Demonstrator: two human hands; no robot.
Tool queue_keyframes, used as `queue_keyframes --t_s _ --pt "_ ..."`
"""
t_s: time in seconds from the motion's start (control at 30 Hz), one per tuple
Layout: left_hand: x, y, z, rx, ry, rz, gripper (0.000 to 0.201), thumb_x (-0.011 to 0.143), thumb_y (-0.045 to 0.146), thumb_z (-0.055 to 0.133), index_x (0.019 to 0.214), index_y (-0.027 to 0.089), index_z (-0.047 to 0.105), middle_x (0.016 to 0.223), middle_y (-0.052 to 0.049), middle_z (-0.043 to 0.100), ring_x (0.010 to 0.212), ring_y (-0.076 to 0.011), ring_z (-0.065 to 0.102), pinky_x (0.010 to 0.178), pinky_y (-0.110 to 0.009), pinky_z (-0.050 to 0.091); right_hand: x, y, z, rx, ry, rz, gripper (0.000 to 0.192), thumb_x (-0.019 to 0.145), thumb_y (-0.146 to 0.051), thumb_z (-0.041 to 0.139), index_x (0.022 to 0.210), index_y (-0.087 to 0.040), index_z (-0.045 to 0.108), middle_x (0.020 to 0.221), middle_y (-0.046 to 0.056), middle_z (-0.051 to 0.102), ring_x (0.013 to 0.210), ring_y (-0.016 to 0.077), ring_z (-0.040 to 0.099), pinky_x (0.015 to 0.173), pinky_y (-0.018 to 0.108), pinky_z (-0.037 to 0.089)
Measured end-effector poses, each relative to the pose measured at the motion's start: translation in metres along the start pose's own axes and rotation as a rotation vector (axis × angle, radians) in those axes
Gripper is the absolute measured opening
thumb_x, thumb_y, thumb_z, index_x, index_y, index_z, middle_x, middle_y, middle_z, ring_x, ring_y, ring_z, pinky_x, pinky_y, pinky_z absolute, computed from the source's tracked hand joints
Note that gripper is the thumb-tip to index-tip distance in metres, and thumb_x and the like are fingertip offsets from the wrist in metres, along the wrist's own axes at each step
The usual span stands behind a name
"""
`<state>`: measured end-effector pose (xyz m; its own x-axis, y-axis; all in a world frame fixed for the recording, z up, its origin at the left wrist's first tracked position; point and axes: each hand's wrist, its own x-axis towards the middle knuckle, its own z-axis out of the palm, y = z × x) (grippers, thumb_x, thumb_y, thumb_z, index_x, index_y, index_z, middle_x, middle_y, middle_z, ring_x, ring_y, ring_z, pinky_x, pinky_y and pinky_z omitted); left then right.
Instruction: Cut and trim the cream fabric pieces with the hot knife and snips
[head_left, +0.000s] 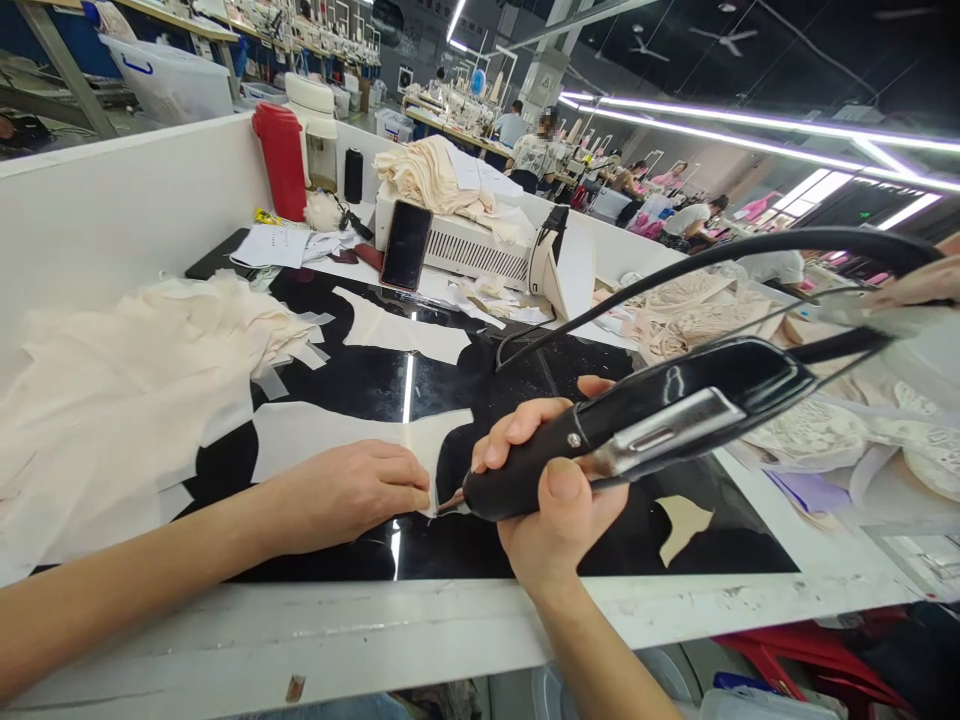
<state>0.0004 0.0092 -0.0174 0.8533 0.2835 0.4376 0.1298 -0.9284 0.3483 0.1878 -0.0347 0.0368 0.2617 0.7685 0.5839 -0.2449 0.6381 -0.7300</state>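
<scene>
My right hand (551,490) is wrapped around a black corded hand tool (645,400) with a metal lever on its side. Its narrow metal tip points left and meets the corner of a pale fabric piece (322,430). At that corner my left hand (367,490) is closed, fingertips pinching the fabric's edge right beside the tip. The fabric lies flat on a glossy black mat (600,545). A second cut fabric piece (405,330) rests farther back, and a small beige scrap (682,527) is right of my right hand.
To the left is a heap of cream fabric pieces (150,370). A phone (406,245) leans on a white vented box (465,245) at the back. The tool's thick cable (675,265) arcs right, past lace fabric (817,440). A red container (281,160) stands by the raised rim.
</scene>
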Motion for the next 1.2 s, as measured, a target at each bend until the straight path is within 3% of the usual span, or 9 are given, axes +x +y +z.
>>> queue_keyframes --t_s 0.7,1.2 --pt "-0.0059 -0.0047 0.0045 0.021 -0.05 0.023 0.033 0.101 0.001 0.043 0.12 0.017 0.065 0.116 -0.007 0.073 0.111 -0.0218 0.065 0.103 -0.034 0.05 0.001 0.006 -0.0003 0.019 -0.006 0.008 0.047 0.092 -0.038 0.078 0.13 -0.03 0.051 0.087 -0.005 0.064 0.062 0.0109 0.062 0.055 0.027 0.056" --pt "-0.0019 -0.0042 0.0019 0.017 -0.009 0.037 0.03 0.102 0.004 0.046 0.119 0.017 0.067 0.116 -0.007 0.076 0.11 -0.0207 0.069 0.103 -0.033 0.053 0.0002 0.0072 0.0018 0.006 -0.007 0.012 0.05 0.091 -0.041 0.078 0.13 -0.032 0.05 0.087 -0.004 0.064 0.058 0.0106 0.061 0.051 0.026 0.055"
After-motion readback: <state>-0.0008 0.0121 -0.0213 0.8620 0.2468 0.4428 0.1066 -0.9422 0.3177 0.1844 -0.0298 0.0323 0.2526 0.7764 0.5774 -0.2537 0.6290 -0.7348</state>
